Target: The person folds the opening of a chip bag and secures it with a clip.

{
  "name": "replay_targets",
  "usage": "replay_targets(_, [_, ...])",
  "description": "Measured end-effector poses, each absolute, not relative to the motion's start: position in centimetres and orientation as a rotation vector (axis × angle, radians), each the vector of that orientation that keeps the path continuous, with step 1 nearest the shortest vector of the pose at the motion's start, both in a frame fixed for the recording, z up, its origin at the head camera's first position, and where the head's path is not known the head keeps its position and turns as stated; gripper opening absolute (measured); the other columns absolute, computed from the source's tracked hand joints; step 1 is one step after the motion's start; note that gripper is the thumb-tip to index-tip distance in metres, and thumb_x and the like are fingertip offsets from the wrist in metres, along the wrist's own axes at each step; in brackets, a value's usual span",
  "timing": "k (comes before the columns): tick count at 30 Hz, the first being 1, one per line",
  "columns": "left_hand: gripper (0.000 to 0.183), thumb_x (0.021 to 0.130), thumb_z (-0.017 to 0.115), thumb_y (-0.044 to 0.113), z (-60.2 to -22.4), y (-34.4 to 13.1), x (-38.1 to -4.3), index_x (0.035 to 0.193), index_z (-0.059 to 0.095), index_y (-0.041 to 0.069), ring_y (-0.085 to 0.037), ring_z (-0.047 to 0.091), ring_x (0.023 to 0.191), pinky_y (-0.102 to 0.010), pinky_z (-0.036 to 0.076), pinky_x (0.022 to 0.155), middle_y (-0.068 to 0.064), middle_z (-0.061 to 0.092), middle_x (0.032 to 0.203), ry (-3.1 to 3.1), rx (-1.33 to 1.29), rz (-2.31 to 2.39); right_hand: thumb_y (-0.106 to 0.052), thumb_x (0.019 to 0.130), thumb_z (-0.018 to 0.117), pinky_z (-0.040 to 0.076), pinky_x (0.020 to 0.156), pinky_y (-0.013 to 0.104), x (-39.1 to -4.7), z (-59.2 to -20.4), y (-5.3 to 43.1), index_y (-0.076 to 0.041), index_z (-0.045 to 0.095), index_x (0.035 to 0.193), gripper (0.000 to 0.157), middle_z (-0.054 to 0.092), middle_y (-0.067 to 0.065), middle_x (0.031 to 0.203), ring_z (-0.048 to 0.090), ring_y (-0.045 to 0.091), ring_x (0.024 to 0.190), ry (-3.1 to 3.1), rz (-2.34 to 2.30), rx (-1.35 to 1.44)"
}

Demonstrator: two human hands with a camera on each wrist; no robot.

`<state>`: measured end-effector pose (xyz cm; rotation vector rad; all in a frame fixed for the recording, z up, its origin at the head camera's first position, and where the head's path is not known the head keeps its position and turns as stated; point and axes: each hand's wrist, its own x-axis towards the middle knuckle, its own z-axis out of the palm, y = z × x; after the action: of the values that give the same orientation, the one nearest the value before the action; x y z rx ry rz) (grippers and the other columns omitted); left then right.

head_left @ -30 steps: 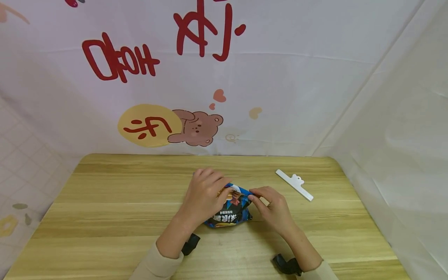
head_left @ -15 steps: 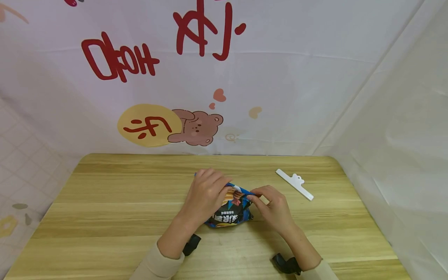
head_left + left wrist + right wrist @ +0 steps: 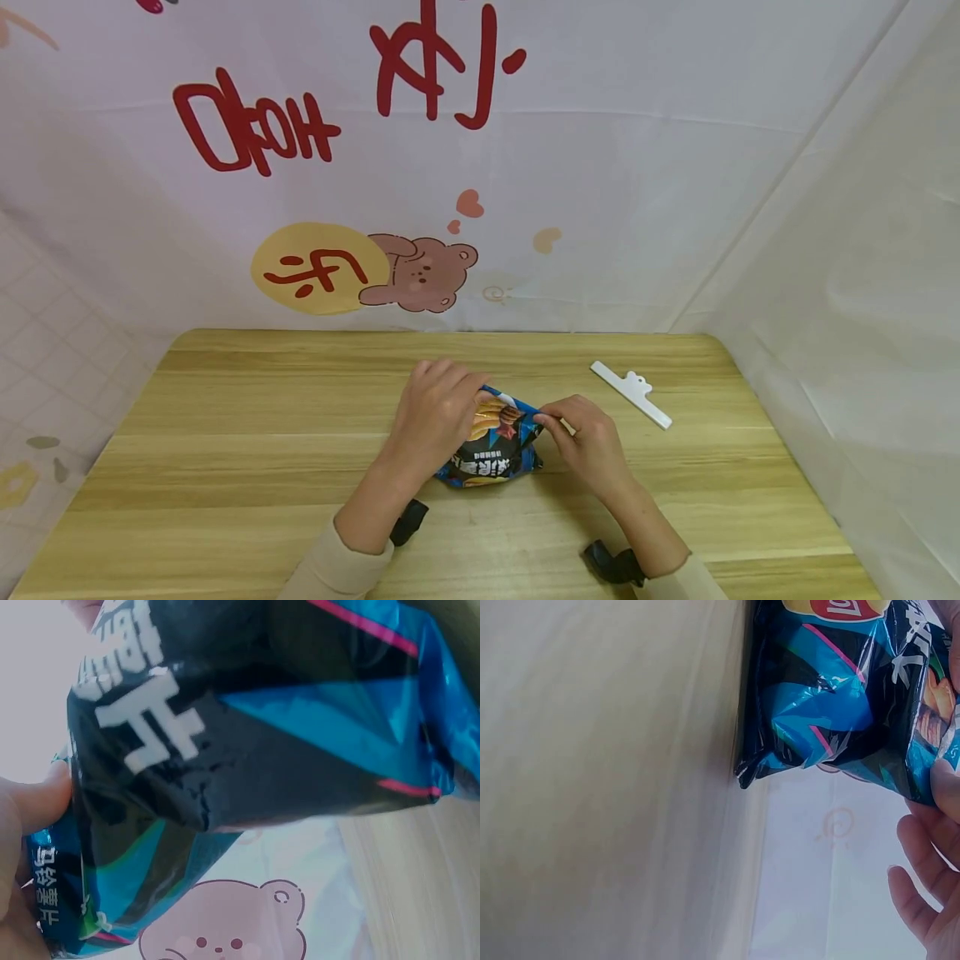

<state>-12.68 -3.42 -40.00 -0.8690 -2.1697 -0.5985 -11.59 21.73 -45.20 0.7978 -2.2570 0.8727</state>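
A blue and black bag of potato chips (image 3: 487, 454) stands on the wooden table between both hands, its top edge folded over. My left hand (image 3: 438, 412) grips the left part of that top edge and covers much of the bag's left side. With thumb and fingers, my right hand (image 3: 588, 442) pinches the right end of the fold. In the left wrist view the thumb (image 3: 45, 799) presses against the bag (image 3: 262, 750). The right wrist view has the fingers of the right hand (image 3: 937, 847) at the corner of the bag (image 3: 817, 697).
A white sealing clip (image 3: 632, 394) lies on the table (image 3: 247, 467) to the right, beyond the right hand. A white cloth backdrop (image 3: 600, 192) with a printed bear rises behind the table's far edge. Black straps (image 3: 611, 562) sit at both wrists.
My left hand has shifted slightly along the fold, uncovering a little more of the bag's printed front. The right hand has barely moved and still pinches the edge.
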Motion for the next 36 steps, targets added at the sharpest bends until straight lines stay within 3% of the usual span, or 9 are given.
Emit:
replay_targets(12, [0.012,0.088,0.084,0.015,-40.3,-3.7,-12.9,0.091,0.075,0.007,-0.022,0.063,0.080,-0.036,0.045,0.071,-0.002,0.072,0.085,-2.168,-0.853,-0.583,0.006,0.081,0.083,0.048,0.071,0.025,-11.6,-45.4,21.9,-0.010,0.073,0.094,0.023,0.071,-0.004,0.089,0.061,0.013,0.079,-2.281,0.809,0.823])
replay_targets(18, [0.011,0.092,0.081,0.017,-40.2,-3.7,-12.8,0.090,0.075,0.008,-0.022,0.062,0.080,-0.036,0.044,0.071,-0.002,0.071,0.086,-2.199,-0.854,-0.567,0.007,0.081,0.083,0.049,0.072,0.025,-11.6,-45.3,21.9,-0.009,0.074,0.093,0.022,0.070,-0.004,0.087,0.061,0.012,0.079,-2.297,0.808,0.809])
replay_targets(29, [0.010,0.090,0.083,0.014,-40.1,-3.6,-12.8,0.088,0.074,0.008,-0.022,0.060,0.080,-0.034,0.041,0.068,-0.002,0.071,0.086,-2.179,-0.889,-0.578,0.000,0.088,0.081,0.051,0.074,0.025,-11.4,-44.8,22.6,-0.010,0.078,0.099,0.015,0.073,-0.005,0.091,0.065,0.012,0.082,-2.362,0.846,0.827])
replay_targets(36, [0.010,0.088,0.085,0.010,-40.0,-3.8,-12.7,0.092,0.076,0.008,-0.020,0.060,0.081,-0.033,0.039,0.068,-0.001,0.071,0.088,-2.199,-0.897,-0.579,0.002,0.082,0.084,0.055,0.075,0.028,-11.6,-44.4,24.2,-0.008,0.076,0.102,0.024,0.074,-0.001,0.097,0.069,0.014,0.085,-2.373,0.761,0.795])
